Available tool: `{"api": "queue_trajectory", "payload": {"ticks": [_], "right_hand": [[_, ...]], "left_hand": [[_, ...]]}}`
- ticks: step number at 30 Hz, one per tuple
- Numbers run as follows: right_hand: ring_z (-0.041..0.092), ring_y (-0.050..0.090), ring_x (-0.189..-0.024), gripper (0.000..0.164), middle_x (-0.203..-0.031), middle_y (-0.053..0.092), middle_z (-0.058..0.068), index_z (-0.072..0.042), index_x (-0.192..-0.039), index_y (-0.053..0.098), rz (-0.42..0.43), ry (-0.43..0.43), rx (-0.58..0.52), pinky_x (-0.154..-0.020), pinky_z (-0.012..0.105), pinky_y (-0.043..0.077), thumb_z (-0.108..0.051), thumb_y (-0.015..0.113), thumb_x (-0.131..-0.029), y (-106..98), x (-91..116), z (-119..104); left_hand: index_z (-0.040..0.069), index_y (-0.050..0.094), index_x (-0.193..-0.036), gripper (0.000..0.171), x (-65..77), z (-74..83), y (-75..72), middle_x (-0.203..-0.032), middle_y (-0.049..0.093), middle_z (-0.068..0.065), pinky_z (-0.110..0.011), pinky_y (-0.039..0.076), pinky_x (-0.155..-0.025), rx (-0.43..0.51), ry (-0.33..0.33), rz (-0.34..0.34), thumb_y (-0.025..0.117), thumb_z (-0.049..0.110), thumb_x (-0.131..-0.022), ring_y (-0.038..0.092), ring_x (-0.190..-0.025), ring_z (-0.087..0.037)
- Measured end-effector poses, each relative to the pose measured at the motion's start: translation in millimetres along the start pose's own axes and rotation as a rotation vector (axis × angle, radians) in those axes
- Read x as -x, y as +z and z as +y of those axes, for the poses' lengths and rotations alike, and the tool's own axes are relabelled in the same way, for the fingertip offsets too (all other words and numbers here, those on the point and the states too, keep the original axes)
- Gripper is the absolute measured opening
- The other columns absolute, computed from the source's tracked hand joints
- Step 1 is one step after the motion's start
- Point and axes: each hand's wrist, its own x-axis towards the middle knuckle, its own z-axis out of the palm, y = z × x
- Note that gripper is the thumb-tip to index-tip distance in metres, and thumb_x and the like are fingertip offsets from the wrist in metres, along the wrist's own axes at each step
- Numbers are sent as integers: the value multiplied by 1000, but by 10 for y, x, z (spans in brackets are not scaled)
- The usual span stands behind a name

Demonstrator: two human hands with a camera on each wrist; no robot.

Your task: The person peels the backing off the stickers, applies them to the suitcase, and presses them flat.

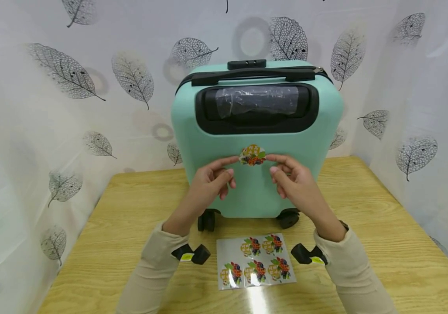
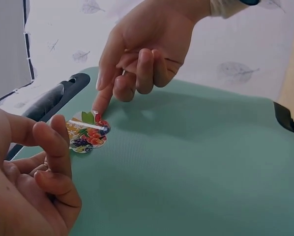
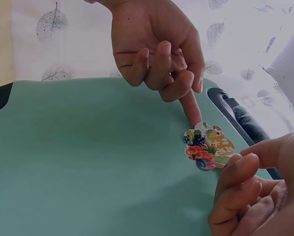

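A mint-green suitcase (image 1: 204, 146) stands upright on the wooden table, with a colourful fruit sticker (image 1: 252, 155) flat on its front panel. My left hand (image 1: 210, 181) reaches in from the left, its straight index fingertip at the sticker's left edge. From the other side my right hand (image 1: 293, 178) touches the right edge with its extended index finger. The remaining fingers of both hands bend loosely and hold nothing. In the left wrist view the sticker (image 2: 90, 132) is partly hidden behind my left fingers. The right wrist view shows the sticker (image 3: 208, 146) between both index fingertips.
A sheet of stickers (image 1: 229, 249) lies on the table (image 1: 137, 205) in front of the suitcase, several fruit stickers still on it. Plastic film covers part of the black handle recess (image 1: 257, 126). Behind hangs a white leaf-patterned curtain (image 1: 137, 126).
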Motion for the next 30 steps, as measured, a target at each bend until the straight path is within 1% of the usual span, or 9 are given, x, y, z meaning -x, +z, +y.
{"api": "queue_trajectory", "payload": {"ticks": [3, 6, 8, 11, 14, 19, 25, 27, 30], "right_hand": [[12, 44, -48, 35, -83, 56, 7, -5, -133, 53, -7, -3, 24, -46, 27, 41, -21, 49, -101, -9, 23, -16], [17, 45, -48, 37, -86, 56, 7, -8, -136, 53, -13, 2, 53, -48, 28, 41, -21, 50, -101, -9, 43, -29], [17, 45, -49, 38, -88, 56, 9, -10, -138, 51, -18, 7, 68, -48, 28, 41, -22, 50, -101, -9, 55, -31], [15, 44, -48, 40, -89, 56, 10, -12, -139, 50, -24, 13, 76, -48, 28, 41, -23, 50, -101, -8, 69, -31], [12, 44, -48, 40, -88, 56, 10, -11, -140, 49, -16, 1, 71, -48, 29, 42, -23, 50, -102, -14, 81, -29], [14, 44, -47, 39, -84, 57, 9, -10, -139, 48, 12, -44, 41, -47, 29, 42, -20, 50, -101, -46, 60, -17], [18, 43, -47, 34, -81, 56, 11, -8, -132, 52, -31, -59, 13, -45, 31, 40, -22, 50, -101, -51, -11, -67], [18, 43, -47, 33, -80, 56, 11, -8, -130, 52, -44, -56, 13, -44, 31, 40, -23, 50, -101, -43, -40, -93], [17, 44, -47, 32, -78, 57, 9, -8, -129, 53, -62, -61, 9, -45, 32, 40, -24, 50, -101, -29, -94, -134]], "left_hand": [[5, 49, -140, 39, 13, 0, -9, -74, 62, 6, -23, 44, -52, -14, -7, -8, 48, 12, -101, 48, -51, -8], [10, 48, -141, 40, 32, -3, -17, -77, 62, 5, -23, 44, -53, -30, -20, -11, 48, 14, -102, 50, -52, -8], [10, 48, -142, 40, 44, 1, -18, -78, 63, 5, -23, 44, -52, -26, -24, -9, 47, 14, -102, 50, -52, -8], [8, 47, -142, 40, 57, 12, -23, -77, 62, 5, -22, 44, -51, -9, -12, 4, 47, 11, -102, 50, -51, -8], [6, 47, -141, 40, 58, 20, -31, -75, 62, 6, -21, 43, -50, 3, 4, 17, 46, 9, -101, 50, -50, -8], [8, 48, -140, 39, 42, 17, -33, -75, 62, 4, -22, 42, -50, 0, 13, 14, 47, 9, -101, 50, -50, -9], [10, 51, -137, 37, 4, 50, 4, -77, 61, 2, -23, 43, -52, -25, 6, -6, 49, 13, -101, 49, -53, -10], [10, 51, -136, 36, -21, 64, 24, -77, 61, 1, -24, 43, -52, -32, 20, -13, 49, 13, -101, 49, -52, -10], [7, 53, -134, 34, -65, 91, 53, -76, 60, 2, -25, 43, -51, -42, 68, -12, 49, 12, -101, 48, -51, -10]]}}
